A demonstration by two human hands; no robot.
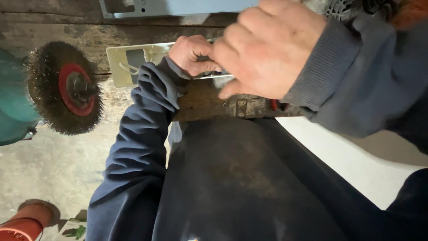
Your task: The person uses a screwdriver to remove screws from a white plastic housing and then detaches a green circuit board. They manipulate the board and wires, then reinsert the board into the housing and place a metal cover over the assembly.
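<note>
Left hand (192, 54) gripping cream metal plate (129, 62), right hand (267, 47) alongside

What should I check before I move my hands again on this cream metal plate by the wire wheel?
1. Left hand grips the cream metal plate: ok, the fist is closed on its edge.
2. Right hand placement: cannot tell, it covers the spot where it meets the plate.
3. Any tool in the right hand: cannot tell, the fingers hide it.
4. Plate support: ok, it lies on the worn wooden bench.
5. Distance from the wire brush wheel: ok, the wheel sits off to the side, apart from both hands.
6. Left sleeve clear of the wheel: ok, though it is the nearest cloth to the bristles.
</note>
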